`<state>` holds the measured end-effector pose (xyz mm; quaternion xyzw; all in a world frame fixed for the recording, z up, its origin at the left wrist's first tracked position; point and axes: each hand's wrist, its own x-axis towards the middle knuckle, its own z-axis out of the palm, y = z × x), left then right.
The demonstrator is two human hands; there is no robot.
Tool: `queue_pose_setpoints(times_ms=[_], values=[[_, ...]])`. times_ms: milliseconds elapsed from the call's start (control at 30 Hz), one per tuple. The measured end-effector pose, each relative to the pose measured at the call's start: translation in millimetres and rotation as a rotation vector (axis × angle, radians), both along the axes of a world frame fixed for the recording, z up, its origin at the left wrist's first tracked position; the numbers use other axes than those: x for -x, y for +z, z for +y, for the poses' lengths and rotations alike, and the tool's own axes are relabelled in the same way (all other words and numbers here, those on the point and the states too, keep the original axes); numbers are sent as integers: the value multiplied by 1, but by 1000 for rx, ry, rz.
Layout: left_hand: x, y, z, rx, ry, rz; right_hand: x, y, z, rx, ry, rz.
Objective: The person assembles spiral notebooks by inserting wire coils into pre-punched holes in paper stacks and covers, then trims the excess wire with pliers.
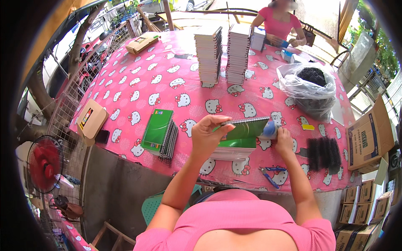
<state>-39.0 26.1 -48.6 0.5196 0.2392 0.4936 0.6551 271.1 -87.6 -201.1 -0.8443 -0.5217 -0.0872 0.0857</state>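
Observation:
My left hand [208, 134] pinches the left end of a green-covered notebook [248, 129], which is tilted up with its spine edge and a row of dark binding holes or coil along the top. Directly under it lies a stack of unbound green-topped notebooks [234, 154]. At the notebook's right end my right hand [285, 141] closes on a blue, rounded object [269, 130], partly hidden; its kind I cannot make out. A thin coil shows just above that object. Blue-handled cutting pliers [274, 175] lie near the table edge, below my right hand.
Coil-bound green notebooks [158, 130] sit left; black coils [323, 154] lie right. Tall page stacks [209, 56] stand farther back beside a clear bag [312, 90] of black coils. Cardboard boxes [368, 134] crowd the right edge. A person [278, 25] works across the table.

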Motion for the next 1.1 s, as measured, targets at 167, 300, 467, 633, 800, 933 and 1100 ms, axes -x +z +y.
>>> queue_pose_setpoints(times_ms=[167, 300, 467, 633, 800, 933, 1100], values=[[17, 23, -7, -1285, 26, 187, 55, 35, -74, -150, 221, 331], [21, -30, -23, -955, 30, 324, 84, 4, -117, -21, 251, 417], [5, -47, -33, -878, 239, 195, 109, 14, -116, 51, 96, 191], [7, -33, -23, -1000, 144, 247, 105, 47, -113, -121, 158, 596], [5, -28, -39, -529, 163, 157, 147, 137, -74, -351, 391, 788], [9, -43, -36, -793, 199, 183, 157, 162, -57, -416, 551, 605], [7, -41, -39, -846, 183, 224, 166, 170, -50, -398, 557, 443]])
